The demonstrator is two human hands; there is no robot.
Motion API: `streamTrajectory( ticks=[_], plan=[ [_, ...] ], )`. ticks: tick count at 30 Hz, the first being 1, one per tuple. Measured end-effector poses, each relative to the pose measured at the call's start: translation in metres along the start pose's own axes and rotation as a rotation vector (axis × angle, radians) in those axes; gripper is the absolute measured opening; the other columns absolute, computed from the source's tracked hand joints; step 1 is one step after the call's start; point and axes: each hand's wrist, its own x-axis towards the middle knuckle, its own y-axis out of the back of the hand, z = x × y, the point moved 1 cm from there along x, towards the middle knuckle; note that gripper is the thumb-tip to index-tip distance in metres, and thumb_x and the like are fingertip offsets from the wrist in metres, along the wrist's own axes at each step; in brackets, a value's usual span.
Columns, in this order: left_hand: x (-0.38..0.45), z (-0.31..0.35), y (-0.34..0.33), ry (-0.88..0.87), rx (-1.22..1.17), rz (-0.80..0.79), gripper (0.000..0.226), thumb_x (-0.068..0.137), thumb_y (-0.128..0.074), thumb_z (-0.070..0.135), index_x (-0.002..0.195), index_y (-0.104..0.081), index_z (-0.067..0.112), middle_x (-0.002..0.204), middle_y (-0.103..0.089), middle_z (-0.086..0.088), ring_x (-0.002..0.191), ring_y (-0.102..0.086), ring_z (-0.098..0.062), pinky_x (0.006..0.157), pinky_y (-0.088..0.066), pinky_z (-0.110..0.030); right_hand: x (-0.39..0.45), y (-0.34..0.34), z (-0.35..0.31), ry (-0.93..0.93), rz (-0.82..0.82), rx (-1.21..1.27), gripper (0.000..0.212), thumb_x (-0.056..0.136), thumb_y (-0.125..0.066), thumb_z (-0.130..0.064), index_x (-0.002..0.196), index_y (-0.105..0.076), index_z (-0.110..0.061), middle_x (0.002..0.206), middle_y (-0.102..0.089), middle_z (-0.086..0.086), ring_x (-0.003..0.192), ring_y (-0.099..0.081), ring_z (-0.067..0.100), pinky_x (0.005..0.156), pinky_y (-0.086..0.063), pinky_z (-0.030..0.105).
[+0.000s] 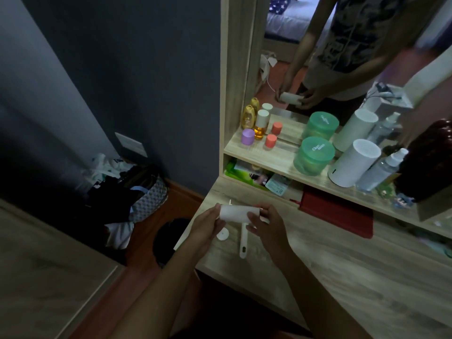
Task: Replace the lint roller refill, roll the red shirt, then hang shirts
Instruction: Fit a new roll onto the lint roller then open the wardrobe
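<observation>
A white lint roller refill [236, 212] is held level above the wooden dresser top [342, 270], between both hands. My left hand [208, 225] grips its left end and my right hand [265, 222] grips its right end. Below them on the dresser lies the white lint roller handle [243, 243], pointing toward me. A small white round cap [223, 234] lies just left of the handle. No shirt can be made out.
A red case [337, 211] lies on the dresser to the right. The shelf [281, 157] above holds bottles, green tubs [314, 155] and a white cylinder [353, 165] before a mirror. A laundry basket [146, 192] and a dark bin [171, 238] stand on the floor at left.
</observation>
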Motion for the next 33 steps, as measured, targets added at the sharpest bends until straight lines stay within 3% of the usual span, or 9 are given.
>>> streamTrajectory(
  ticks=[4,8,13,16,20,22,24,29,33],
  plan=[
    [-0.006,0.003,-0.004,-0.114,0.117,0.039,0.025,0.097,-0.05,0.033,0.097,-0.068,0.016,0.099,-0.068,-0.01,0.093,-0.066,-0.021,0.082,-0.056,-0.031,-0.001,-0.005,0.002,-0.011,-0.004,0.003,0.022,0.085,-0.069,-0.008,0.101,-0.056,-0.017,0.112,-0.06,0.013,0.099,-0.064,0.028,0.075,-0.059,0.039],
    [-0.01,0.006,-0.006,-0.29,0.292,-0.023,0.02,0.098,-0.05,0.03,0.096,-0.068,0.022,0.093,-0.068,-0.007,0.086,-0.065,-0.018,0.078,-0.054,-0.033,-0.003,-0.015,-0.003,0.011,-0.009,-0.021,0.021,0.087,-0.069,-0.014,0.103,-0.055,-0.017,0.109,-0.059,0.006,0.096,-0.065,0.02,0.067,-0.059,0.027],
    [-0.006,0.023,0.005,-0.133,0.019,0.136,0.03,0.097,-0.051,0.031,0.107,-0.065,0.007,0.097,-0.068,-0.013,0.087,-0.067,-0.021,0.08,-0.057,-0.033,-0.001,-0.029,0.008,-0.103,0.014,0.07,0.025,0.101,-0.044,-0.03,0.12,-0.053,-0.017,0.108,-0.068,0.006,0.085,-0.072,0.028,0.075,-0.058,0.037],
    [-0.006,0.025,0.02,-0.147,0.03,0.172,0.031,0.097,-0.051,0.032,0.11,-0.065,0.007,0.101,-0.067,-0.014,0.086,-0.066,-0.019,0.075,-0.055,-0.029,0.003,-0.037,0.031,0.071,0.004,-0.404,0.023,0.1,-0.048,-0.025,0.12,-0.056,-0.017,0.109,-0.068,0.008,0.089,-0.068,0.021,0.073,-0.053,0.028],
    [-0.009,0.023,0.036,-0.148,0.002,0.211,0.028,0.096,-0.053,0.031,0.104,-0.068,0.009,0.095,-0.07,-0.012,0.085,-0.067,-0.02,0.075,-0.055,-0.03,0.013,-0.057,0.077,0.205,-0.307,-1.035,0.053,0.094,-0.055,-0.027,0.144,-0.038,-0.025,0.146,-0.04,0.007,0.133,-0.041,0.022,0.102,-0.04,0.031],
    [-0.012,0.023,0.043,-0.142,-0.02,0.238,0.027,0.096,-0.053,0.031,0.1,-0.068,0.009,0.089,-0.07,-0.011,0.079,-0.068,-0.019,0.072,-0.055,-0.03,0.018,-0.064,0.097,0.239,-0.344,-1.236,0.057,0.095,-0.053,-0.025,0.148,-0.032,-0.028,0.156,-0.022,0.011,0.142,-0.027,0.027,0.111,-0.032,0.035],
    [-0.018,0.022,0.049,-0.13,-0.047,0.25,0.025,0.097,-0.053,0.031,0.092,-0.068,0.012,0.084,-0.071,-0.01,0.074,-0.07,-0.017,0.067,-0.055,-0.028,0.022,-0.067,0.108,0.291,-0.339,-1.307,0.048,0.094,-0.053,-0.02,0.141,-0.045,-0.024,0.152,-0.033,0.016,0.139,-0.034,0.03,0.112,-0.032,0.038],
    [-0.026,0.02,0.065,-0.101,-0.069,0.291,0.029,0.095,-0.054,0.034,0.097,-0.067,0.01,0.081,-0.072,-0.008,0.068,-0.071,-0.012,0.065,-0.055,-0.025,0.036,-0.07,0.108,0.389,-0.263,-1.263,0.027,0.091,-0.058,-0.019,0.118,-0.061,-0.017,0.117,-0.062,0.007,0.111,-0.058,0.022,0.097,-0.045,0.031],
    [-0.023,0.025,0.071,-0.067,-0.101,0.33,0.024,0.096,-0.053,0.033,0.088,-0.064,0.013,0.06,-0.071,-0.002,0.055,-0.069,-0.009,0.059,-0.057,-0.025,0.031,-0.071,0.062,0.144,-0.041,-0.591,0.029,0.089,-0.065,-0.025,0.117,-0.058,-0.024,0.106,-0.064,-0.004,0.094,-0.062,0.011,0.073,-0.044,0.01]
  ],
)
